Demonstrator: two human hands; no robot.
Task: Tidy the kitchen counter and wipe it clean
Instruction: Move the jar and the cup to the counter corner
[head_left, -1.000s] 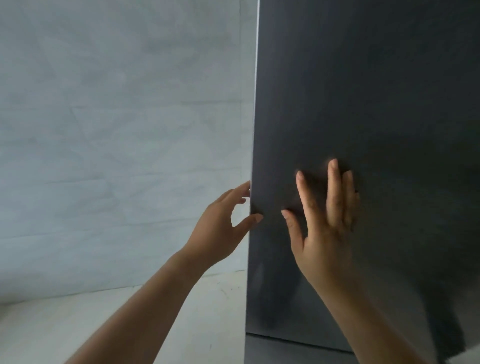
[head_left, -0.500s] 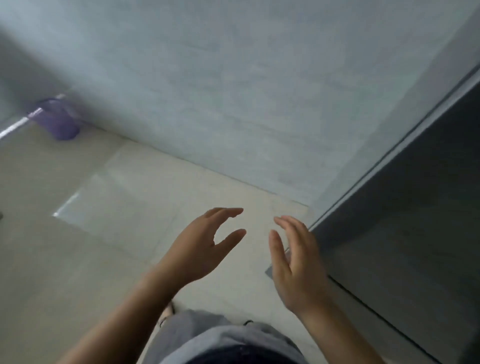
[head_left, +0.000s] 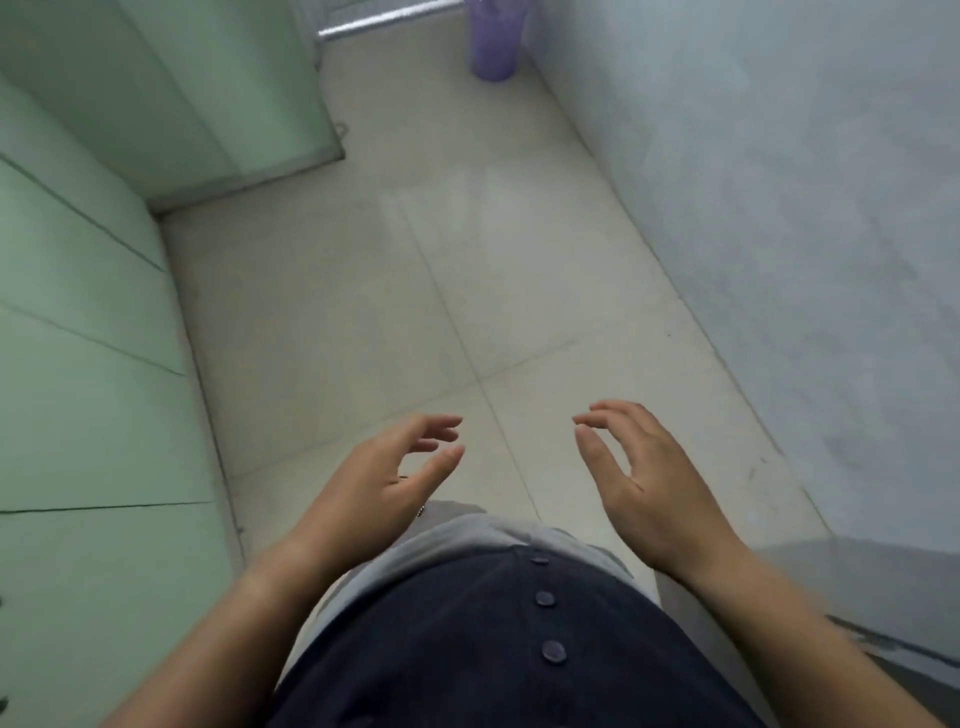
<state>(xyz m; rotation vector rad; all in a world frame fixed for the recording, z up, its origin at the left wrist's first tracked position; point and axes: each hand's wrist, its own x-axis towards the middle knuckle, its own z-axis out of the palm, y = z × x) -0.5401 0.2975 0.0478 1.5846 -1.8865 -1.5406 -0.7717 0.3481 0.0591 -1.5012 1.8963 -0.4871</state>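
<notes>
No counter shows in the head view; I look straight down at a tiled floor. My left hand hangs in front of my body with loosely curled fingers and holds nothing. My right hand is level with it, about a hand's width to the right, fingers relaxed and empty. Both hover above my dark buttoned top.
Pale green cabinet fronts run along the left. A grey tiled wall closes the right side. A purple bin stands on the floor at the far end, against the wall. A dark panel edge shows at bottom right.
Both hands have left the dark door, where the right hand pressed flat, and dropped in front of my body. The view has swung left and down to the floor; the bin now lies ahead.
</notes>
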